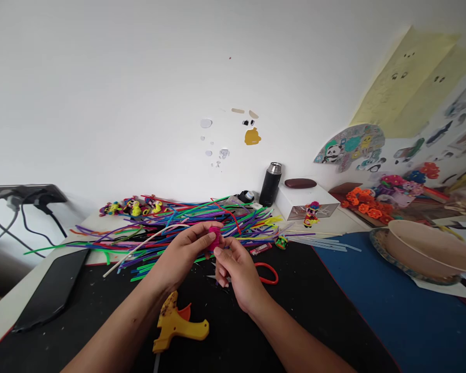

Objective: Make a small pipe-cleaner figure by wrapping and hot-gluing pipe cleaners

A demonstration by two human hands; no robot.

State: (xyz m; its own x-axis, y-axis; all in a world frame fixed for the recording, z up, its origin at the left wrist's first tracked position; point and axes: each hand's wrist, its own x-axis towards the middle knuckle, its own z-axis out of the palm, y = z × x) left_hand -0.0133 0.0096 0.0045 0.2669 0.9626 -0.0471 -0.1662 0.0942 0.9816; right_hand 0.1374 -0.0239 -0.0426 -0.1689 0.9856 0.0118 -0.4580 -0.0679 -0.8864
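Between my two hands is a small magenta fuzzy piece (215,238), which looks like coiled pipe cleaner. My left hand (186,254) pinches it from the left with thumb and fingers. From the right, the thumb and fingertips of my right hand (236,267) close on its lower edge. Behind them lies a wide heap of coloured pipe cleaners (151,238). Under my right hand, scissors with a red handle (270,273) rest on the black mat (295,321), their blades partly covered. A yellow glue gun (182,326) lies nearer, beside my left forearm.
Small pipe-cleaner figures (132,206) sit at the back left, and another figure (311,213) stands by a white box (306,199). A black thermos (271,184) rises behind. Clear glue sticks (326,242), a bowl (431,248) and a dark phone-like slab (52,290) lie around.
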